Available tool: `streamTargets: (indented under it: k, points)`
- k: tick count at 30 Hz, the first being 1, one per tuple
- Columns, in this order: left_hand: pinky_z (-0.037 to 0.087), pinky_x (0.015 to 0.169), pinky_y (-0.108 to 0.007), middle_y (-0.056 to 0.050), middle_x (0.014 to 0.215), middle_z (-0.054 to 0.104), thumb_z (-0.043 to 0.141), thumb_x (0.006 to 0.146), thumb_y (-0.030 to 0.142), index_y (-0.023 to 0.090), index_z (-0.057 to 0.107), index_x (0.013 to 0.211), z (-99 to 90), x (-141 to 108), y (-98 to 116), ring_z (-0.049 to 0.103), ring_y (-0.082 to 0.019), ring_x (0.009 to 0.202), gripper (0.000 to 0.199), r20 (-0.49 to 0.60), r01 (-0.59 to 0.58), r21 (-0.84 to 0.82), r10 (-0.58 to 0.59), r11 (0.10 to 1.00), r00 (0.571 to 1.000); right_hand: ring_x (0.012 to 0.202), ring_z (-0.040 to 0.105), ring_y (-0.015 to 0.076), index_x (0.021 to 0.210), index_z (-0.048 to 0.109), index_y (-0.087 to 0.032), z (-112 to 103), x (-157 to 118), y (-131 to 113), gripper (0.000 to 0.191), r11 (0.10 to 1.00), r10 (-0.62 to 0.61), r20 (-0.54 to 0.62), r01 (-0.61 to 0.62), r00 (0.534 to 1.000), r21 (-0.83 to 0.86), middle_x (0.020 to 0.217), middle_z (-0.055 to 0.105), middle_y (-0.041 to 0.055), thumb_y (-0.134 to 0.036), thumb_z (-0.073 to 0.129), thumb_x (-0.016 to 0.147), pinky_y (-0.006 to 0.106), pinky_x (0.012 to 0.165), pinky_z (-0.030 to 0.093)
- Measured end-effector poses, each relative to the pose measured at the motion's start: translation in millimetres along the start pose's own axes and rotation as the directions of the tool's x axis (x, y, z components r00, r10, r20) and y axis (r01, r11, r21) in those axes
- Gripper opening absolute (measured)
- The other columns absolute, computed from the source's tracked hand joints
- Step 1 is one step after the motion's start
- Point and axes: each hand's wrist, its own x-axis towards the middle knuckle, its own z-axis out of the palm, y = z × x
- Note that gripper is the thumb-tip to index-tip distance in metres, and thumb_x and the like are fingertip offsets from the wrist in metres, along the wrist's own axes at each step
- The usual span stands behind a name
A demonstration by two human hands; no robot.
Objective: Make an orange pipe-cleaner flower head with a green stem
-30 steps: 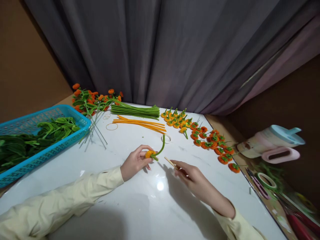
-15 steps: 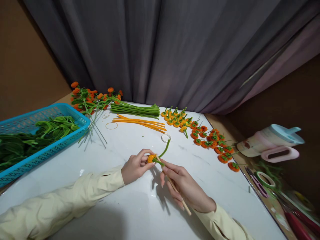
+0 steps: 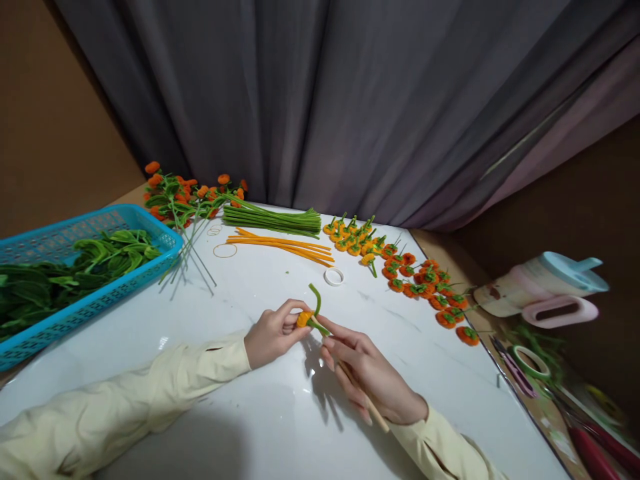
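Note:
Between the fingertips of my left hand is a small yellow-orange pipe-cleaner flower. A green pipe cleaner rises from its base, curving upward, and a short green end points toward my right hand. My right hand is closed round a thin wooden stick, whose tip meets the green base of the flower. Where the stick touches the green wire is partly hidden by my fingers. A white ring lies on the table just beyond my hands.
Green pipe cleaners and orange pipe cleaners lie at the back. Yellow flower heads and orange flower heads line the right. A blue basket of leaves and finished flowers are at left; a tumbler and tape sit right.
The free end of the green pipe cleaner has swung from leaning right to standing more upright, curling left. Both hands keep their hold and have barely moved.

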Motion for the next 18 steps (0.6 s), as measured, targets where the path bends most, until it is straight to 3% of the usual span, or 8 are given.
streamTargets:
  k: [4,7,12,18]
  points:
    - [0.053,0.07,-0.027,-0.002,0.075,0.068,0.057,0.078,0.028,0.015,0.043,0.114,-0.2,1,-1,0.063,-0.014,0.067,0.041,0.043,0.073,-0.16,-0.067,0.984,0.997,0.028,0.045,0.0035,0.132,0.037,-0.024,-1,-1,0,0.047,0.993,-0.021,0.025,0.024,0.999,-0.117,0.075,0.052,-0.0029,-0.031,0.049,0.087,0.015,0.025,0.038]
    - [0.055,0.07,-0.03,-0.005,0.089,0.068,0.06,0.077,0.03,0.017,0.04,0.122,0.0,1,2,0.065,-0.017,0.078,0.051,0.088,0.146,-0.277,-0.126,0.95,0.988,0.029,0.047,0.0047,0.124,0.044,-0.021,-2,0,-2,0.037,0.964,-0.036,0.073,0.054,0.997,-0.26,0.065,0.047,-0.0057,-0.034,0.044,0.09,0.014,0.024,0.034]
    - [0.056,0.067,-0.028,-0.007,0.093,0.066,0.062,0.076,0.029,0.016,0.052,0.105,-0.6,2,5,0.065,-0.019,0.085,0.033,0.09,0.149,-0.325,-0.126,0.934,0.988,0.028,0.046,0.0045,0.116,0.044,-0.02,-2,-1,-7,0.027,0.853,-0.061,0.13,0.119,0.99,-0.508,0.058,0.043,-0.0076,-0.03,0.031,0.094,0.012,0.025,0.029]
    - [0.054,0.072,-0.031,-0.007,0.086,0.067,0.064,0.076,0.025,0.015,0.048,0.095,-4.8,5,6,0.066,-0.019,0.08,0.028,0.117,0.136,-0.444,-0.093,0.886,0.989,0.028,0.045,0.0041,0.107,0.045,-0.02,-1,-4,-12,0.024,0.664,-0.111,0.171,0.201,0.979,-0.72,0.06,0.042,-0.0075,-0.013,0.029,0.09,0.011,0.025,0.026]
